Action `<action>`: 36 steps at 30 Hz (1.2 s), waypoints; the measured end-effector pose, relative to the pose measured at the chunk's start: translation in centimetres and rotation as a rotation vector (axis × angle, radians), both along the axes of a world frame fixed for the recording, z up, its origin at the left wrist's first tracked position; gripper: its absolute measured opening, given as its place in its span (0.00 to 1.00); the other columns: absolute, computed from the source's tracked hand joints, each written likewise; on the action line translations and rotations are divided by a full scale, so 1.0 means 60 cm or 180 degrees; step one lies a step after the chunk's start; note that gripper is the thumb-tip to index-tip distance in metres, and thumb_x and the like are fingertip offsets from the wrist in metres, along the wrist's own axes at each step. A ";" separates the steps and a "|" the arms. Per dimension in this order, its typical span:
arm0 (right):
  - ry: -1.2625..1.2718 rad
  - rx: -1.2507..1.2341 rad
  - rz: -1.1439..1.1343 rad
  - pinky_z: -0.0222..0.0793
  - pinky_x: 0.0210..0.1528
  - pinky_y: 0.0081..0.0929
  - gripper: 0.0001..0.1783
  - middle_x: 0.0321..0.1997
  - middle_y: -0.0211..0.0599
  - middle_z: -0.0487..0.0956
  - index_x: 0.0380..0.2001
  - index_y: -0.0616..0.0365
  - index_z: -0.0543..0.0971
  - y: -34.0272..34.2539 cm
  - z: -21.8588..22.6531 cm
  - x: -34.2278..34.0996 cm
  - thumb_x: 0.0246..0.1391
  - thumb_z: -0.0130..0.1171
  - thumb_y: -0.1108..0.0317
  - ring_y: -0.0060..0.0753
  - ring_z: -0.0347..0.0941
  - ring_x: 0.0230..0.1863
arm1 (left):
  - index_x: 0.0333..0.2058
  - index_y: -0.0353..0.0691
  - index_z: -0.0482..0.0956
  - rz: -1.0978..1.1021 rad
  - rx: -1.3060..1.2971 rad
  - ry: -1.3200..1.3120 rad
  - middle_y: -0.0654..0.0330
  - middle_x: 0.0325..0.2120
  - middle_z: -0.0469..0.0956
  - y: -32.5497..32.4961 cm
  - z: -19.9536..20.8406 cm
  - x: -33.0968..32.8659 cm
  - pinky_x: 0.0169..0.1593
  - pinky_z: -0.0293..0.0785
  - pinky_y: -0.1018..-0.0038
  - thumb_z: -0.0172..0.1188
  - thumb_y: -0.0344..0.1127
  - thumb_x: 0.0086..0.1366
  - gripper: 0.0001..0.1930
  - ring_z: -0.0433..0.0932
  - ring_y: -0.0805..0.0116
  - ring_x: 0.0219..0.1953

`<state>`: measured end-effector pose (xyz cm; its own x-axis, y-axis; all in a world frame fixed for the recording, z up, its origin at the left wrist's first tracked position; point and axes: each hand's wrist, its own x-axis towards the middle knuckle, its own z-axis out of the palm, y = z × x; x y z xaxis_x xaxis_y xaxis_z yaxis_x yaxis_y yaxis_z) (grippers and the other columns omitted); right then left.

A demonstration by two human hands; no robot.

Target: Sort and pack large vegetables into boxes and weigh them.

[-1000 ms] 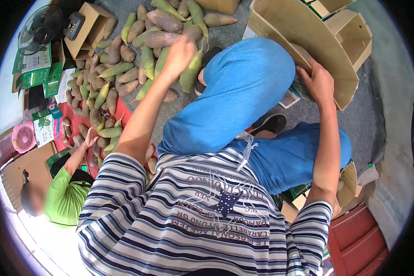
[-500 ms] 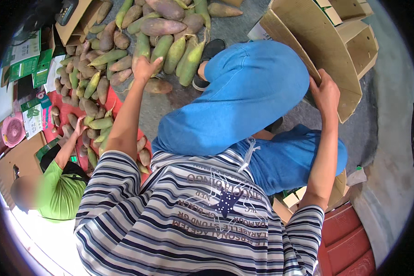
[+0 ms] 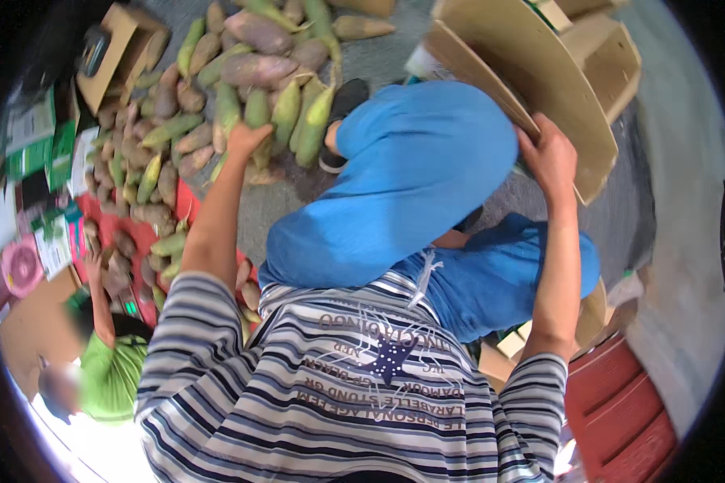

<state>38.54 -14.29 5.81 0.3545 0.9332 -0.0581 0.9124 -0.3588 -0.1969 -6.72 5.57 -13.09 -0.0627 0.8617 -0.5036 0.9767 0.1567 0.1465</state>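
The left hand (image 3: 246,138) is stretched forward into the heap of green and purplish oblong mangoes (image 3: 242,76), fingers closing around a green one (image 3: 259,121) at the near edge, though I cannot tell how firm the grip is. The right hand (image 3: 549,157) clamps the rim of a tilted brown cardboard box (image 3: 532,76), likely steadying it open toward the pile.

Grey concrete floor (image 3: 379,60); red mat (image 3: 141,237) at left; bright daylight lower left.
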 end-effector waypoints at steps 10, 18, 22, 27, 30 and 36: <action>0.0122 0.0171 0.0167 0.69 0.34 0.40 0.16 0.28 0.44 0.76 0.25 0.58 0.73 -0.005 -0.010 0.010 0.46 0.56 0.55 0.47 0.73 0.32 | 0.44 0.38 0.70 0.1493 -0.0452 -0.3283 0.60 0.37 0.75 -0.083 0.162 0.093 0.36 0.71 0.75 0.63 0.40 0.51 0.22 0.75 0.70 0.37; 0.0177 0.0138 0.0244 0.67 0.35 0.41 0.19 0.28 0.46 0.75 0.27 0.59 0.73 -0.002 -0.016 0.012 0.48 0.55 0.52 0.49 0.72 0.33 | 0.40 0.29 0.71 -0.1696 0.2369 -0.4143 0.51 0.39 0.74 -0.048 0.460 0.376 0.45 0.70 0.71 0.59 0.30 0.55 0.15 0.75 0.66 0.40; 0.0209 0.0107 0.0234 0.66 0.34 0.42 0.19 0.28 0.46 0.75 0.28 0.59 0.73 0.002 -0.010 0.010 0.48 0.55 0.52 0.50 0.72 0.33 | 0.49 0.31 0.64 -0.3096 0.2974 -0.3387 0.47 0.43 0.67 -0.050 0.479 0.475 0.52 0.62 0.67 0.61 0.35 0.49 0.28 0.67 0.53 0.48; 0.0070 0.0372 0.0329 0.69 0.32 0.41 0.17 0.25 0.46 0.76 0.27 0.57 0.73 -0.008 -0.024 0.021 0.46 0.57 0.53 0.50 0.73 0.30 | 0.39 0.33 0.72 -0.2040 0.1725 -0.3592 0.56 0.38 0.75 -0.035 0.398 0.414 0.45 0.70 0.74 0.55 0.33 0.58 0.12 0.75 0.68 0.40; 0.0087 0.0198 0.0260 0.69 0.32 0.41 0.17 0.24 0.46 0.76 0.27 0.58 0.73 -0.004 -0.013 0.015 0.46 0.56 0.53 0.50 0.73 0.30 | 0.39 0.35 0.72 -0.2175 0.1989 -0.2545 0.53 0.36 0.75 0.014 0.253 0.305 0.41 0.70 0.72 0.54 0.33 0.57 0.12 0.74 0.67 0.38; 0.0052 0.0278 0.0230 0.69 0.31 0.41 0.16 0.24 0.45 0.76 0.25 0.58 0.72 -0.010 -0.018 0.017 0.45 0.57 0.55 0.49 0.73 0.29 | 0.37 0.27 0.71 -0.1605 0.0026 -0.1060 0.43 0.36 0.74 -0.011 -0.065 0.107 0.45 0.68 0.63 0.61 0.43 0.49 0.24 0.73 0.50 0.40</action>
<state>39.53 -14.87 4.71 0.2858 0.9581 0.0195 0.9317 -0.2731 -0.2396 -0.31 4.92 -16.99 0.5145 0.7481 -0.4191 0.8317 -0.3162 0.4564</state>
